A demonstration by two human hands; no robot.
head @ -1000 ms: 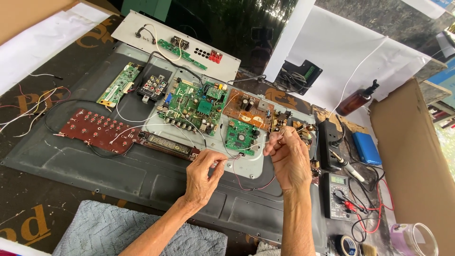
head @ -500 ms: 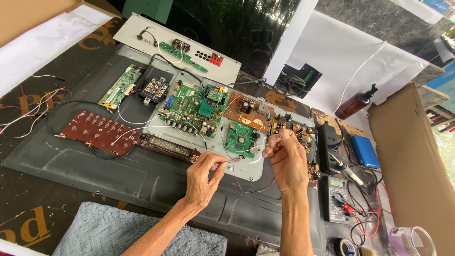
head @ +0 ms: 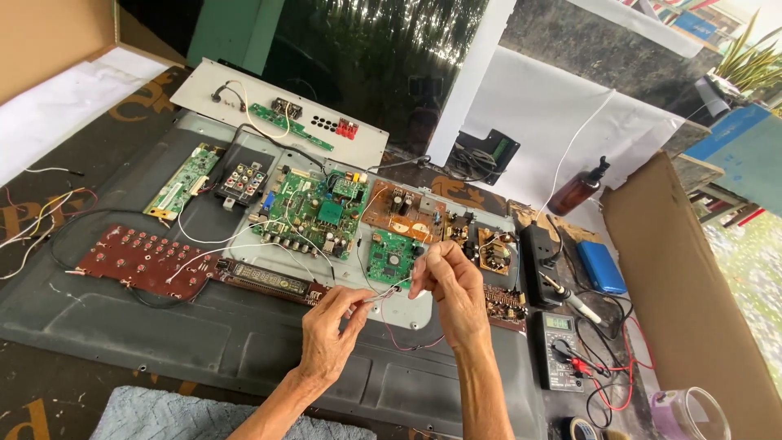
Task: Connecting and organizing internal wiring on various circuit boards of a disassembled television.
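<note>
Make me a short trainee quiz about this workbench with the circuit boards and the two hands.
1. True or false: both hands pinch one thin white wire between them.
2. Which lies nearest the right hand? A. small green square circuit board B. amber pump bottle C. blue flat case
3. What instrument with red and black leads lies right of the hands?

Key: 1. True; the left hand holds its other end. 2. A. 3. The dark handheld multimeter.
</note>
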